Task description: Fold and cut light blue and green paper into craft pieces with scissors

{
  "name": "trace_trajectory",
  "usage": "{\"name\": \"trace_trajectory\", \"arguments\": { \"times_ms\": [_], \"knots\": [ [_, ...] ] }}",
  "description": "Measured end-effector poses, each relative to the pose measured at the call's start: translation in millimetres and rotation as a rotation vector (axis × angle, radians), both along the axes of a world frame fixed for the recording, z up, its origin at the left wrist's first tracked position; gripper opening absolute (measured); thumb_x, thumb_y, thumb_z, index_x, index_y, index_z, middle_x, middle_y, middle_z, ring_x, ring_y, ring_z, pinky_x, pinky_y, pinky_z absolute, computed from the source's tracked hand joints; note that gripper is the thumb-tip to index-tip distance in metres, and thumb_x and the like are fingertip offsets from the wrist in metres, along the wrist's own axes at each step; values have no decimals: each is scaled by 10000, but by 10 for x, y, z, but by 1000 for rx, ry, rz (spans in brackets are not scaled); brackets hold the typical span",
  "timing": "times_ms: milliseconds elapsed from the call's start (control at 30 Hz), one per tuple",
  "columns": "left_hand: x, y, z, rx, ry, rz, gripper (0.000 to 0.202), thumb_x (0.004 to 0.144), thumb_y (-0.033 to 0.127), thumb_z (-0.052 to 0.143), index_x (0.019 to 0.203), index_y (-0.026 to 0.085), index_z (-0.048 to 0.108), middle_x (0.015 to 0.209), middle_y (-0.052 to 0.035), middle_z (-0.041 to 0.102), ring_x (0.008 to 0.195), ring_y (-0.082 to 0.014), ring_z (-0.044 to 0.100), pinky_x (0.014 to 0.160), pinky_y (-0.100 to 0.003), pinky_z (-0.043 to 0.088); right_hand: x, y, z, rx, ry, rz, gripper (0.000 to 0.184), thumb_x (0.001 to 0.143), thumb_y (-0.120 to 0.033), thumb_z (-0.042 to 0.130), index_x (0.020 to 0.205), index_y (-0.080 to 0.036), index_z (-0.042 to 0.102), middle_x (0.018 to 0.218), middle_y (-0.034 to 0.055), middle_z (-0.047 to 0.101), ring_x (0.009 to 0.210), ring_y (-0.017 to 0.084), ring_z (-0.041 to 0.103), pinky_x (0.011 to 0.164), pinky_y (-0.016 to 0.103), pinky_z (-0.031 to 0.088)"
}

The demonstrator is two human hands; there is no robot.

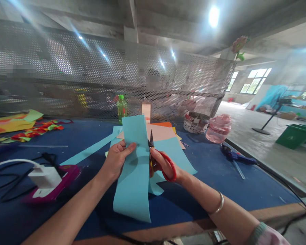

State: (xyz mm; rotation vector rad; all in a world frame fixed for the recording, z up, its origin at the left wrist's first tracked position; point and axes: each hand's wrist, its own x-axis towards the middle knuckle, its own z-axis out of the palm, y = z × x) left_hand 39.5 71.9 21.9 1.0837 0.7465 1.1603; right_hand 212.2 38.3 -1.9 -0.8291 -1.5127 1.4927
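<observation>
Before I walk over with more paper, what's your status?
Left hand gripping blue paper. Right hand holding red-handled scissors at its edge. White plug and cables off left.

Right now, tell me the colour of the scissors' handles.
Red: the handles of the scissors, held in the right hand, show best in the head view.
</observation>
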Motion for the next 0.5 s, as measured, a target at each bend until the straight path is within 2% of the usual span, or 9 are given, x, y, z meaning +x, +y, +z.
{"name": "trace_trajectory", "arguments": {
  "times_ms": [300,500],
  "knots": [
    [-24,31,-3,-30,-9,3,334,635,295,793,919,160,680,726,-49,751,575,-226,690,535,-320,548,4,42,-34,48,56,-8,591,902,-650,339,671,-146,545,584,2,531,522,123,560,581,287,500],
    [-11,-1,-1,-34,-3,-6,319,650,300,789,906,157,664,738,-42,752,567,-220,686,547,-323,555,12,29,-14,19,10,-69,463,881,-579,472,698,-159,540,616,3,551,550,125,555,568,272,482]
  ]
}}
